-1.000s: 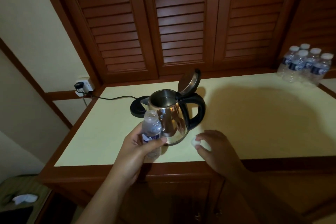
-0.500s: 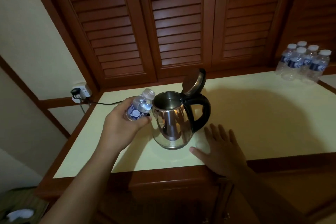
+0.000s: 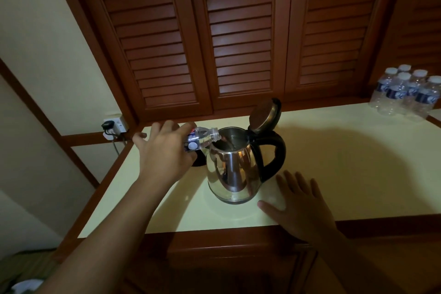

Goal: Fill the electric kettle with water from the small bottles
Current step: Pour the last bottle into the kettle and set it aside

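Our left hand (image 3: 164, 150) grips the small water bottle (image 3: 202, 137) round its labelled middle, mouth tipped over the open steel electric kettle (image 3: 233, 169) on the countertop (image 3: 334, 150). Thin, light plastic: we judge it buckles if squeezed. Our right hand (image 3: 300, 203) lies flat, fingers spread, beside the kettle.

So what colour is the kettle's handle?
The handle is black, on a shiny steel kettle; the head view shows it best.
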